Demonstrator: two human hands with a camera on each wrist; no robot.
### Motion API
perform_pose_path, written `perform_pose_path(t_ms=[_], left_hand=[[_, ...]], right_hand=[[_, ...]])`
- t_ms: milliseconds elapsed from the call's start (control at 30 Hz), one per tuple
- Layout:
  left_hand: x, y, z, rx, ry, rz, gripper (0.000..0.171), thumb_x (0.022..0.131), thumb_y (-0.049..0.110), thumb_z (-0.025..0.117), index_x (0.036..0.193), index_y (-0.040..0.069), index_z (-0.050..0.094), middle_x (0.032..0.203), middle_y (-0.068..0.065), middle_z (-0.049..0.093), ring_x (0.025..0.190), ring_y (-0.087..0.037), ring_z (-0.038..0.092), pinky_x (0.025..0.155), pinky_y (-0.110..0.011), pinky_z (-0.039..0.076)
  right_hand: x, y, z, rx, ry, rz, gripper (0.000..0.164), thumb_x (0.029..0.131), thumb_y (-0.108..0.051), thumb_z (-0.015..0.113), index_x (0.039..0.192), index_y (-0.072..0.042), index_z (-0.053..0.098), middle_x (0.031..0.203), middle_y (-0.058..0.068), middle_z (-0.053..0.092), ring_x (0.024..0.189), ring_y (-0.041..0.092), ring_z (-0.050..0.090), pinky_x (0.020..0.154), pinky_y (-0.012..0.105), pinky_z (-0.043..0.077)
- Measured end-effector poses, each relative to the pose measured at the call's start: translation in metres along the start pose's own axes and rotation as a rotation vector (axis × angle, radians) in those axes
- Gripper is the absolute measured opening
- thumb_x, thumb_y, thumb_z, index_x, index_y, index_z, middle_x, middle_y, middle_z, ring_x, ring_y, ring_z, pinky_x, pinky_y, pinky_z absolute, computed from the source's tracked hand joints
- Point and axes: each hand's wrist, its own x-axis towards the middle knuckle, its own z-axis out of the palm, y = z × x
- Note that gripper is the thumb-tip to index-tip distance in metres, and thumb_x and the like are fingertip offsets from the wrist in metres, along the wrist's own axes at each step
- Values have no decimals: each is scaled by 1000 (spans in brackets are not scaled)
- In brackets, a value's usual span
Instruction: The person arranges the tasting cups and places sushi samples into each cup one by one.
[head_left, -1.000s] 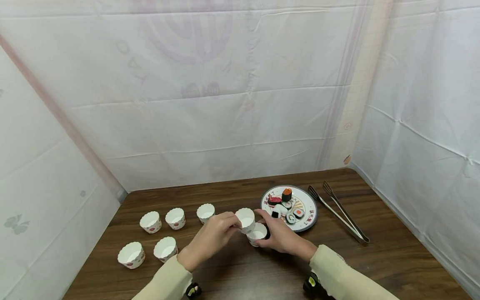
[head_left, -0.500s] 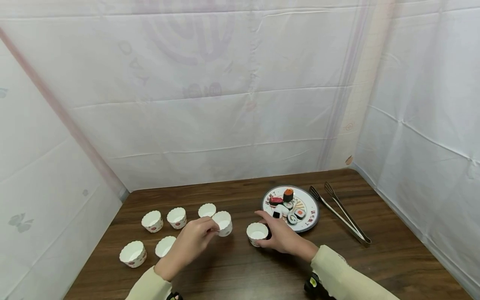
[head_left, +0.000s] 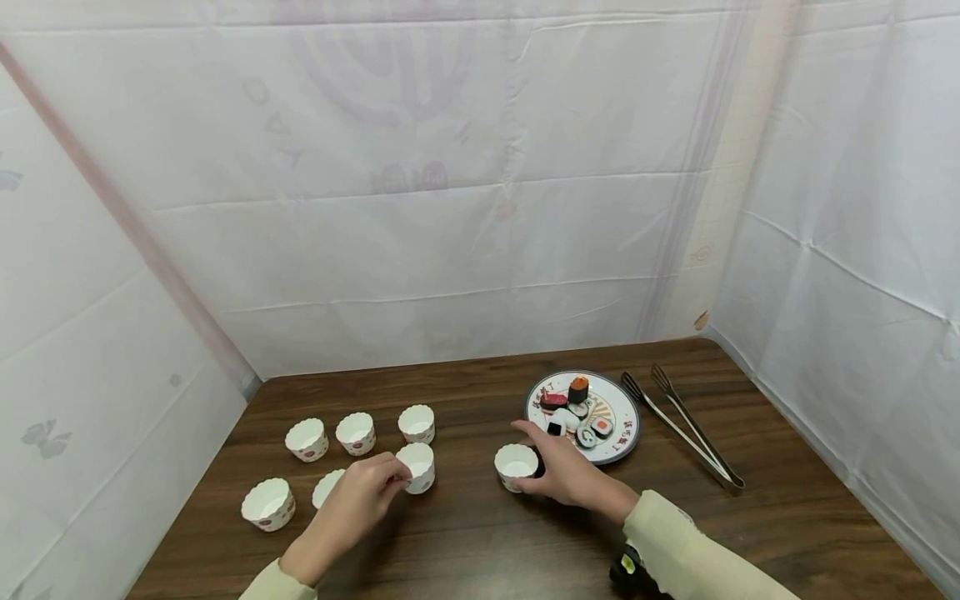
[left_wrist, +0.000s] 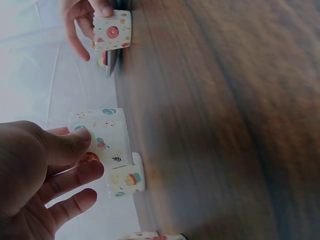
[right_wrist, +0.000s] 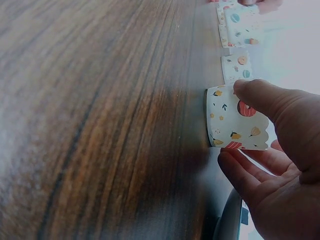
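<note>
My left hand (head_left: 358,498) pinches a white paper baking cup (head_left: 417,469) by its rim, thumb on the outside. In the left wrist view this printed cup (left_wrist: 107,135) is upright close over the table, overlapping another cup (left_wrist: 126,180) behind it. My right hand (head_left: 566,471) holds a second baking cup (head_left: 516,468) between thumb and fingers, left of the sushi plate. The right wrist view shows the thumb (right_wrist: 260,95) on that cup's printed side (right_wrist: 237,120). Both cups have scalloped rims and look empty inside.
Several more baking cups (head_left: 268,505) stand in two loose rows on the left, one partly hidden by my left hand. A round plate (head_left: 624,408) with several sushi pieces (head_left: 577,389) is at the back right. Metal tongs (head_left: 690,433) lie right of it on the wooden table (head_left: 480,550).
My left hand has lifted its cup away from above the right-hand cup and carried it left, lowering it in front of the back row's right cup. The right hand has stayed in place.
</note>
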Motion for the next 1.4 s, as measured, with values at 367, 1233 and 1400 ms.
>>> perform_pose_path(t_ms=[367, 1233, 1400], left_hand=[[-15, -5, 3, -50, -34, 8, 21, 80, -4, 83, 83, 13, 70, 81, 4, 69, 75, -3, 63, 62, -22, 53], [-19, -10, 1, -23, -32, 72, 32, 68, -13, 85, 78, 13, 69, 79, 7, 67, 76, -2, 63, 64, -20, 53], [-17, -8, 1, -35, -60, 66, 31, 71, -12, 84, 80, 13, 68, 80, 7, 67, 76, -2, 62, 64, -23, 53]], right_hand=[[0, -1, 1, -12, 23, -41, 76, 87, -28, 84, 149, -5, 46, 125, 11, 72, 114, 28, 68, 102, 68, 39], [4, -4, 2, -29, 6, -52, 73, 89, -29, 82, 149, -6, 47, 126, 13, 71, 111, 23, 69, 95, 51, 50], [10, -5, 2, -45, -9, -50, 71, 91, -28, 81, 149, -7, 46, 124, 12, 70, 105, 22, 69, 87, 42, 55]])
